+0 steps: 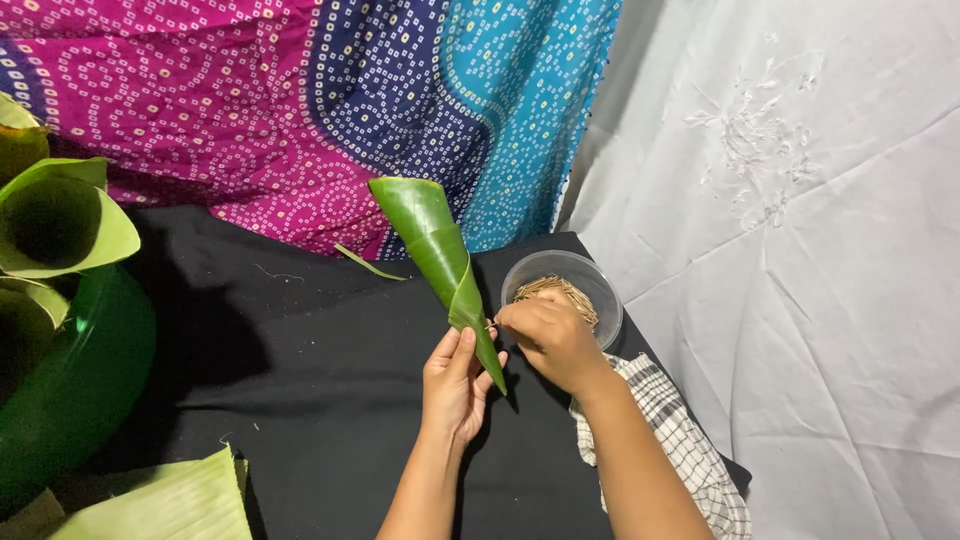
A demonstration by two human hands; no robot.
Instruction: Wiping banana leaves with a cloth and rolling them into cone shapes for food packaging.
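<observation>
My left hand [455, 380] grips the narrow lower end of a green leaf rolled into a cone [432, 245], whose wide mouth points up and away from me. My right hand [550, 335] is pinched at the cone's seam, fingertips closed on a thin pale stick that touches the leaf. Just behind that hand stands a clear round bowl [590, 275] holding several small thin sticks [560, 290]. Both hands work above a black cloth [300, 370].
A green tub [80, 390] at the left holds finished leaf cones [55, 215]. A flat leaf piece [170, 500] lies at the bottom left. A checked cloth [690, 450] lies under my right forearm. Patterned pink-blue fabric [300, 100] and white cloth [800, 250] hang behind.
</observation>
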